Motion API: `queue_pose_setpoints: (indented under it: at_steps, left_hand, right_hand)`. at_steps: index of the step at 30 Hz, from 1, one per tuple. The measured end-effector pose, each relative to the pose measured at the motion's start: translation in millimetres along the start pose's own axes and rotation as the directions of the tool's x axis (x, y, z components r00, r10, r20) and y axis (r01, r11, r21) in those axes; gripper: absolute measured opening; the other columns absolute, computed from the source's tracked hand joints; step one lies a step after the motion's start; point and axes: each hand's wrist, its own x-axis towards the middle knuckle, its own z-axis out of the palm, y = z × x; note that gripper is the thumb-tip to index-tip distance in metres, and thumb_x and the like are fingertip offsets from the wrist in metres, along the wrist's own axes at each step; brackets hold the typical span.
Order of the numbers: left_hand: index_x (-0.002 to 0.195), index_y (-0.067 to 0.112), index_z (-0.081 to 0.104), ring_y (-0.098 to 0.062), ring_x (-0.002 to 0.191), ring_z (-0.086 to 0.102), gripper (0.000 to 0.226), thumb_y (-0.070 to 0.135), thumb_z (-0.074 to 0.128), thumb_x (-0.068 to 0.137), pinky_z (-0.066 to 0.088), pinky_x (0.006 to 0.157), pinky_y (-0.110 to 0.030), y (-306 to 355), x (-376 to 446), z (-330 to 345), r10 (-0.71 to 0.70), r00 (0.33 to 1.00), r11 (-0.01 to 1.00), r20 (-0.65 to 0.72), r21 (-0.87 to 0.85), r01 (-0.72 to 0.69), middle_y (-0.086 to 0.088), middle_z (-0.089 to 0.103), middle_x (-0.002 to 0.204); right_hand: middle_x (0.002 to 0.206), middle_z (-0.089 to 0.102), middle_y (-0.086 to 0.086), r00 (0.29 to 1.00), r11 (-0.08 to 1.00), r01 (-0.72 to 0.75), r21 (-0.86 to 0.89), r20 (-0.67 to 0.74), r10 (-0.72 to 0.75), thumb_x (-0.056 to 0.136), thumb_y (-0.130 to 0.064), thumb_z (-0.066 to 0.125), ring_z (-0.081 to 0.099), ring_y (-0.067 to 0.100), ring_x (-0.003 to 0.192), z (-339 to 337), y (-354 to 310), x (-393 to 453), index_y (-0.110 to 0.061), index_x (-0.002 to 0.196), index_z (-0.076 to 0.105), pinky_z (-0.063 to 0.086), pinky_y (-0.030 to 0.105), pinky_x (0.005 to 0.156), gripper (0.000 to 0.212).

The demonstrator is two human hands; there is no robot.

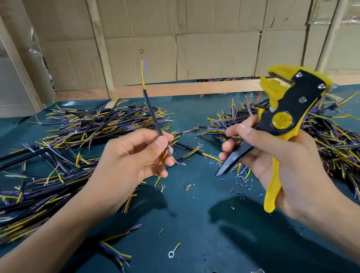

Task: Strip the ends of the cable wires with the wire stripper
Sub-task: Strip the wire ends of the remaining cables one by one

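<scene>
My left hand (131,160) pinches a short black cable (151,110) near its lower end and holds it upright. Yellow and purple wires fan out of its top, and one carries a ring terminal. Bare wire tips poke out below my fingers. My right hand (279,158) grips the yellow and black wire stripper (288,109) by its handles, jaws pointing up and left. The stripper is to the right of the cable and does not touch it.
A big heap of cut cables (60,160) covers the left of the dark green table (199,223), and a second heap (341,148) lies at the right. Insulation scraps and loose ring terminals (173,250) dot the middle. Cardboard panels and wooden framing stand behind.
</scene>
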Motion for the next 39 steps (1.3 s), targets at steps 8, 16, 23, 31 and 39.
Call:
queue_pose_setpoints:
  at_steps: [8,16,23,31,39]
  left_hand:
    - [0.098,0.012,0.077,-0.021,0.069,0.065,0.021,0.023,0.064,0.086,0.053,0.057,-0.029,2,2,2,-0.118,0.993,0.98,-0.003,-0.159,0.116,-0.004,0.061,0.076]
    - [0.091,0.007,0.074,-0.016,0.051,0.053,0.022,0.027,0.07,0.083,0.039,0.042,-0.023,4,2,3,-0.144,0.988,0.985,-0.062,-0.103,0.137,-0.009,0.064,0.074]
    - [0.099,0.001,0.068,-0.007,0.044,0.04,0.019,0.014,0.069,0.086,0.027,0.034,-0.016,14,11,-8,-0.191,0.948,0.976,-0.253,-0.154,0.155,-0.004,0.056,0.065]
    - [0.124,0.011,0.059,-0.02,0.094,0.074,0.03,0.003,0.061,0.095,0.059,0.078,-0.028,15,16,-36,0.06,0.948,0.988,-0.313,0.153,-0.011,-0.006,0.074,0.105]
    - [0.108,0.035,0.064,-0.016,0.112,0.04,0.024,0.049,0.049,0.096,0.029,0.092,-0.034,-15,8,-14,0.107,0.97,-0.076,0.22,0.974,-0.212,0.016,0.059,0.104]
  right_hand:
    - [0.083,0.065,0.021,0.998,0.995,-0.053,-0.09,0.019,0.055,0.082,-0.003,0.066,0.064,0.037,0.071,2,6,-5,0.001,0.083,0.064,0.058,0.048,0.072,0.006]
    - [0.077,0.066,0.019,0.994,0.985,-0.112,-0.132,-0.032,0.109,0.09,0.009,0.062,0.064,0.036,0.067,3,8,-5,0.002,0.083,0.063,0.06,0.047,0.07,0.009]
    - [0.077,0.065,0.02,0.99,0.982,-0.136,-0.135,-0.053,0.13,0.09,0.01,0.061,0.064,0.036,0.067,2,8,-4,0.003,0.086,0.062,0.06,0.045,0.068,0.008]
    - [0.077,0.066,0.018,0.986,0.976,-0.162,-0.143,-0.06,0.155,0.091,0.009,0.061,0.065,0.035,0.067,1,9,-3,0.003,0.089,0.063,0.06,0.047,0.068,0.006]
    - [0.077,0.067,0.018,0.986,0.972,-0.16,-0.169,-0.071,0.15,0.088,0.008,0.066,0.066,0.033,0.066,2,7,-4,0.002,0.088,0.064,0.06,0.048,0.069,0.006]
